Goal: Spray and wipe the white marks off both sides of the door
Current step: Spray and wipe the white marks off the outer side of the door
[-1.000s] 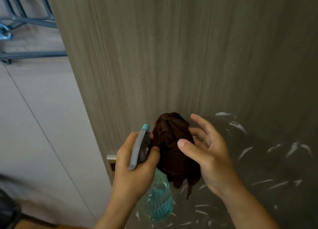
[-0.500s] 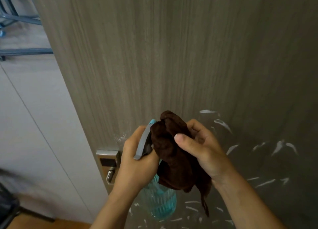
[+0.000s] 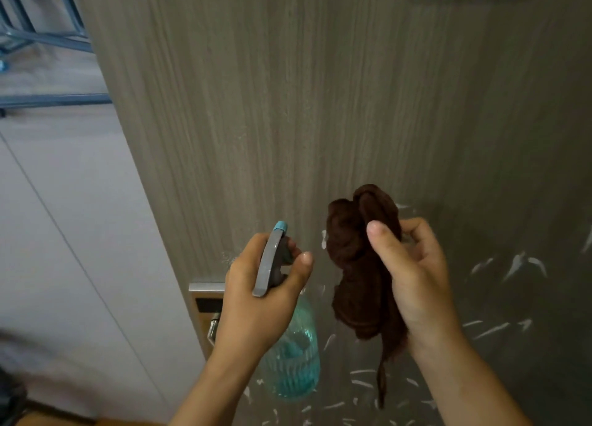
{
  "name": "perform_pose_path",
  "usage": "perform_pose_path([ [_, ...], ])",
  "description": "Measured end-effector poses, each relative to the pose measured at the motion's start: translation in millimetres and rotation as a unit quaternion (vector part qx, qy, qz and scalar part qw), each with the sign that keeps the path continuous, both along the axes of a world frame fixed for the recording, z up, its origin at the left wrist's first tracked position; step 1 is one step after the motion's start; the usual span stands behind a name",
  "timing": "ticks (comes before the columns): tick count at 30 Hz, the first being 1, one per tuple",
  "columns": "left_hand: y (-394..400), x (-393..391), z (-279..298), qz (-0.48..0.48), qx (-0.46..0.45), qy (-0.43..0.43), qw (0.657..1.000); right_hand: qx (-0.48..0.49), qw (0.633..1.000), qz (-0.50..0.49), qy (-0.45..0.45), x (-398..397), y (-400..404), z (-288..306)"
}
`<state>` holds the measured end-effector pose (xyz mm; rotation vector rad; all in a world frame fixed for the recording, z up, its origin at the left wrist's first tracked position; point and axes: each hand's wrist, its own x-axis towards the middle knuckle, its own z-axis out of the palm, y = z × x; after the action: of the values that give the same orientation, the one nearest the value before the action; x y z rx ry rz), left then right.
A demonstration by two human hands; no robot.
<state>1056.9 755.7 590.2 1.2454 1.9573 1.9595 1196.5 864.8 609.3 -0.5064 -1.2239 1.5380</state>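
Head view: a grey wood-grain door [image 3: 320, 105] fills the scene, with white marks [image 3: 499, 328] low right. The left hand [image 3: 256, 300] grips a teal spray bottle [image 3: 296, 361]; the right hand [image 3: 413, 278] pinches a bunched brown cloth [image 3: 355, 265]. Pale floor [image 3: 64, 233] lies left.

Grey metal rack [image 3: 48, 41] above a pale wall [image 3: 64, 233]
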Motion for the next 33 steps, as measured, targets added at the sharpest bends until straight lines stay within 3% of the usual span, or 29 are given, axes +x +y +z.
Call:
perform_pose_path([
  [4, -7, 2, 4, -0.043, 0.014, 0.017, 0.999, 0.070, 0.992, -0.108, 0.003, -14, -10, -1],
  [7, -9, 5, 5, -0.068, 0.027, 0.027, 0.997, 0.087, 0.990, -0.112, 0.000, -24, -20, -8],
  [15, -18, 8, -9, -0.077, 0.020, 0.025, 0.997, 0.039, 0.997, -0.028, -0.063, -25, -38, -21],
  [19, -32, 14, -25, -0.093, 0.006, 0.008, 0.996, -0.030, 0.998, 0.005, -0.060, -26, -47, -37],
  [26, -48, 2, -61, -0.080, -0.031, -0.022, 0.996, -0.066, 0.986, 0.129, -0.086, -31, -58, -60],
  [29, -54, -2, -70, -0.066, -0.047, -0.025, 0.996, -0.056, 0.987, 0.064, -0.139, -40, -65, -71],
  [33, -60, -18, -75, -0.020, -0.042, -0.043, 0.998, -0.075, 0.989, -0.048, -0.121, -45, -63, -71],
])
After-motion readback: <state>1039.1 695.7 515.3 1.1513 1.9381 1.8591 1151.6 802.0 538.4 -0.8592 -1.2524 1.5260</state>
